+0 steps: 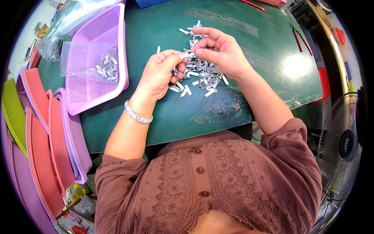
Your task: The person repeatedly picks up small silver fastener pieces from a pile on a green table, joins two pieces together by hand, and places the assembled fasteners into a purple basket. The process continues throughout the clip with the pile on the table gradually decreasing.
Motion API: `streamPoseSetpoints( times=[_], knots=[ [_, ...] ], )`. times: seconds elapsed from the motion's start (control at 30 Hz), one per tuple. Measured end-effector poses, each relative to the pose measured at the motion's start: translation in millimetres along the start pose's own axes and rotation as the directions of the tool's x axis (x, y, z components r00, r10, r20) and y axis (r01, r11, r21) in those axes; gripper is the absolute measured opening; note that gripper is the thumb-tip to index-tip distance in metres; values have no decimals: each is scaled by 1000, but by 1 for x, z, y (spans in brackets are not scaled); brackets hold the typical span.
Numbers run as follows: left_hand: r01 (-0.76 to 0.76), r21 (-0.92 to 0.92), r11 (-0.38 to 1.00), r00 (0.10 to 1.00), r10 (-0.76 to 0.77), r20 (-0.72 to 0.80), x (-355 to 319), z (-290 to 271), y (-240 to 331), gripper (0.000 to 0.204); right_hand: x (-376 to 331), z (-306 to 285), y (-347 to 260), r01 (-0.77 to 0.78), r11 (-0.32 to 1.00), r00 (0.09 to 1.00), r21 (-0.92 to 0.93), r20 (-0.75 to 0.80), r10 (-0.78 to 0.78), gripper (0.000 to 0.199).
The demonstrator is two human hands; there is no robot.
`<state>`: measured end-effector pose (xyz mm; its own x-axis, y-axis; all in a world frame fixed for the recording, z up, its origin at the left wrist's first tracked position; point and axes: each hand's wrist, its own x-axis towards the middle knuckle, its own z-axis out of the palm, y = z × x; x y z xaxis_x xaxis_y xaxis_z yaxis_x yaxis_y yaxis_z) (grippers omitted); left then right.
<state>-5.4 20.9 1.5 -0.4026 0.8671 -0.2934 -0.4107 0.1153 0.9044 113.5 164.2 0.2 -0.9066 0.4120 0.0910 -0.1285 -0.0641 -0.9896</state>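
Observation:
Over a pile of small silvery metal pieces (210,80) on the green table, my two hands are close together. My left hand (161,70) pinches one small flat metal piece (188,55) between thumb and forefinger, its far end pointing right. My right hand (220,52) is at that end, thumb and forefinger bent toward each other; whether they touch the piece is hard to make out. More loose pieces lie under and around both hands. A clear plastic bag (78,58) with similar metal pieces (107,64) rests in a purple basket (121,46) to the left.
Stacked pink, purple and green baskets (58,140) stand left of the green table (175,121). Red-handled pliers (300,41) lie at the far right, a red pen (253,5) at the back. A fan (343,144) stands beyond the right edge. Clear tape (224,21) sticks to the tabletop.

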Motion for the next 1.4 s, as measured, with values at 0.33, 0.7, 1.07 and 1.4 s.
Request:
streamPoseSetpoints(
  times=[0.33, 0.7, 1.07, 1.4],
  knots=[
    [19, -39, 999, 999, -17, 39, 0, -2, 0, 16, -1, 1, -2, 61, 997, 998, -40, 12, -60, 46],
    [-24, -12, 1000, 999, 24, -23, -1, 3, 1, 10, -1, 2, -1, 118, 992, 992, -52, 42, -116, 48],
    [-72, -202, 977, 996, 81, 35, 5, -5, -4, 7, 3, -3, 7, 169, 938, 979, -301, -56, -194, 39],
    [23, -524, 851, 996, 24, 83, 9, -19, -3, 8, 0, -7, 6, 320, 483, 939, -815, 207, -273, 41]
  ],
)
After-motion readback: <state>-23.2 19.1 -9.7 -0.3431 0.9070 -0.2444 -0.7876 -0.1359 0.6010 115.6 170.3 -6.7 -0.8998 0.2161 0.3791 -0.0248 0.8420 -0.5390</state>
